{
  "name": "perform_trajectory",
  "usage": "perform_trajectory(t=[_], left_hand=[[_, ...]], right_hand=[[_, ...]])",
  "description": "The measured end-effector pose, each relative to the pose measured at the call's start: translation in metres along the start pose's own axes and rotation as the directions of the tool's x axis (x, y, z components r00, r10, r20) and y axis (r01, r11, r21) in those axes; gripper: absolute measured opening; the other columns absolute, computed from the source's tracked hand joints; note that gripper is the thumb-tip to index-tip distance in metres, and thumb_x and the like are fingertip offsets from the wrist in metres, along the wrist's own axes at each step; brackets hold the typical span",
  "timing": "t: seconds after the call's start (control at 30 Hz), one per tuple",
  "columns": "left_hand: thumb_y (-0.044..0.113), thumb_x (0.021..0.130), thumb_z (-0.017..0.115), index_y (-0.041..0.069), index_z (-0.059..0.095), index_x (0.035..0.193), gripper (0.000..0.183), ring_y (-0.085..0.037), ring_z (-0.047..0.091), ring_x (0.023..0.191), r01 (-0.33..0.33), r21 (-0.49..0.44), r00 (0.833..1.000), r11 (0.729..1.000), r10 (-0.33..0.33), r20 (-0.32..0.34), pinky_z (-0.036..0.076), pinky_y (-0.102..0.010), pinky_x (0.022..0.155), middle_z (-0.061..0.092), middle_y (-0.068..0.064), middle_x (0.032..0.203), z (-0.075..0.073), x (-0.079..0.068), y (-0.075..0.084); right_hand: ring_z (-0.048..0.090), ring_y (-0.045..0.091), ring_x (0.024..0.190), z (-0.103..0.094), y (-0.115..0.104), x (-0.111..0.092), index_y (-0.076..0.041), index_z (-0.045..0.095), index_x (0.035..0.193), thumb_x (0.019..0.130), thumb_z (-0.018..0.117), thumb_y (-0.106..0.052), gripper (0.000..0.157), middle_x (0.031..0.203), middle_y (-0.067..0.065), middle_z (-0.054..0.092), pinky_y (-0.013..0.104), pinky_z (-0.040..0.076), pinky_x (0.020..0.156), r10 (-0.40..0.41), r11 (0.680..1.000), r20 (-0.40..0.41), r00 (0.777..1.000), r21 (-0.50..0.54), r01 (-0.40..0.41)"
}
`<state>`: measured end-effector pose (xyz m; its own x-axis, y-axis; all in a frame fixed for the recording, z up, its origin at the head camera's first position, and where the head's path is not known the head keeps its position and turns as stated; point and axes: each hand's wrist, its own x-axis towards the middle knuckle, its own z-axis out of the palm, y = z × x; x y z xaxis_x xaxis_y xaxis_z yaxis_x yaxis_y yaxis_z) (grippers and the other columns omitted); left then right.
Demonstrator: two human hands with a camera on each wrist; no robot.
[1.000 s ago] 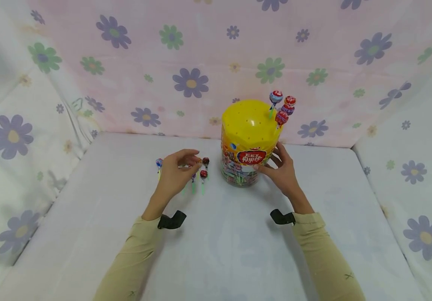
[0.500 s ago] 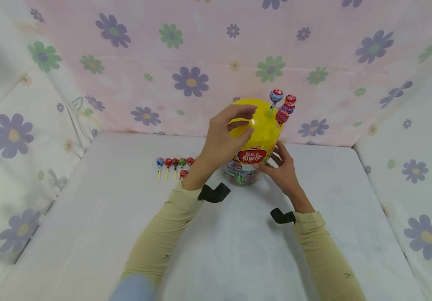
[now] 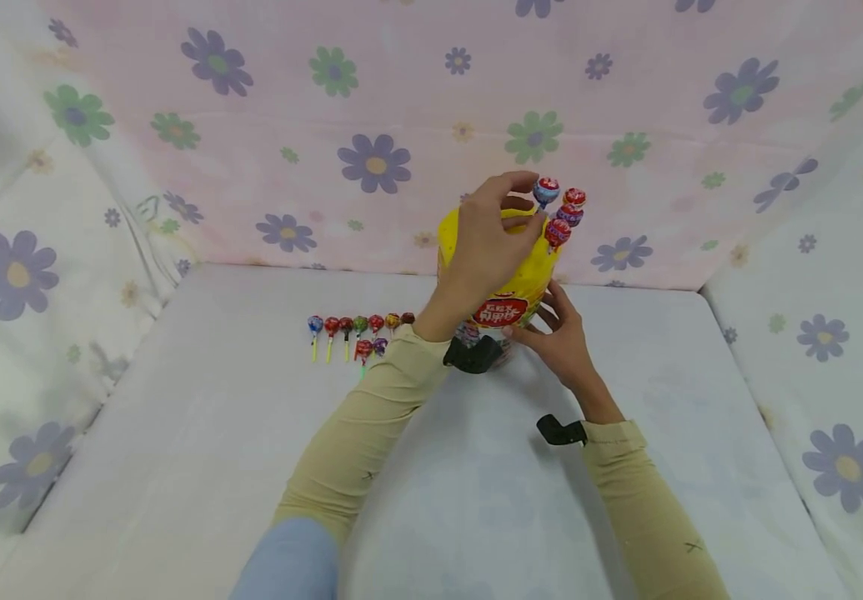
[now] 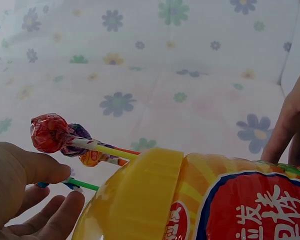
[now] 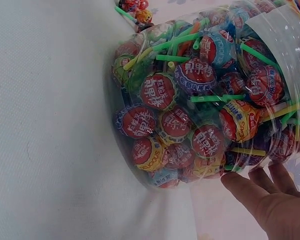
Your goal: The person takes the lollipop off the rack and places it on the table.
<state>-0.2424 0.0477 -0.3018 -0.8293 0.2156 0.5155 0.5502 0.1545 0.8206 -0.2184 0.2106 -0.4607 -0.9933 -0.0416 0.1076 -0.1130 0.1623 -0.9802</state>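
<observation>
A big clear candy jar, filled with wrapped lollipops, stands upright on the table under a domed yellow lid. Several lollipops stick out of the lid's right side. My left hand reaches over the lid, thumb and fingers pinching a blue-and-red lollipop; its green stick goes down to the lid. In the left wrist view the thumb hides most of that candy. A red lollipop and others stand beside it. Low on the jar's right side, my right hand grips it, thumb in front and fingers behind.
Several lollipops lie to the left of the jar, most in a row, such as a green one, with a red one in front. A white cloth covers the table. Flowered curtains enclose the back and sides.
My left hand has gone from the loose lollipops on the table up across the lid to the blue-and-red lollipop. My right hand has stayed on the jar.
</observation>
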Motion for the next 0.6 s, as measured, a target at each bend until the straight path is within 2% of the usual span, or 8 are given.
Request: perform_trajectory(t=[0.2,0.4,0.5,0.6], left_hand=[[-0.004,0.094,0.067,-0.007,0.060,0.131,0.037,-0.025,0.070,0.109,-0.030,-0.028,0.999,0.999,0.030,0.016,0.056,-0.019,0.092,0.069,-0.020,0.121,0.005,0.004,-0.006],[-0.004,0.094,0.067,-0.005,0.062,0.130,0.036,-0.023,0.072,0.103,-0.100,-0.100,0.994,0.990,0.094,-0.054,0.057,-0.020,0.090,0.072,-0.020,0.115,0.005,0.008,-0.009],[-0.004,0.094,0.068,-0.006,0.062,0.129,0.036,-0.024,0.071,0.101,-0.148,-0.145,0.985,0.978,0.133,-0.108,0.059,-0.024,0.089,0.071,-0.021,0.114,-0.002,0.005,-0.006],[-0.005,0.093,0.069,-0.006,0.062,0.129,0.037,-0.025,0.071,0.100,-0.167,-0.170,0.979,0.971,0.143,-0.146,0.060,-0.028,0.087,0.071,-0.021,0.114,-0.015,-0.006,-0.004]], right_hand=[[0.047,0.032,0.141,0.000,0.001,0.000,-0.028,0.031,0.160,0.087,0.081,-0.009,0.090,0.150,0.012,0.045,0.052,0.042,0.114,-0.015,1.000,0.002,1.000,0.002,0.015],[0.046,0.032,0.142,-0.001,0.002,0.000,-0.029,0.031,0.160,0.087,0.081,-0.011,0.090,0.150,0.011,0.046,0.052,0.042,0.114,-0.004,1.000,-0.001,1.000,-0.001,0.004],[0.046,0.032,0.142,-0.001,0.003,0.001,-0.030,0.031,0.160,0.087,0.081,-0.011,0.090,0.150,0.011,0.046,0.053,0.041,0.115,-0.006,1.000,-0.005,1.000,-0.006,0.006],[0.046,0.032,0.142,-0.001,0.004,0.001,-0.029,0.031,0.160,0.087,0.081,-0.010,0.090,0.150,0.011,0.046,0.053,0.041,0.114,-0.007,1.000,-0.006,1.000,-0.006,0.007]])
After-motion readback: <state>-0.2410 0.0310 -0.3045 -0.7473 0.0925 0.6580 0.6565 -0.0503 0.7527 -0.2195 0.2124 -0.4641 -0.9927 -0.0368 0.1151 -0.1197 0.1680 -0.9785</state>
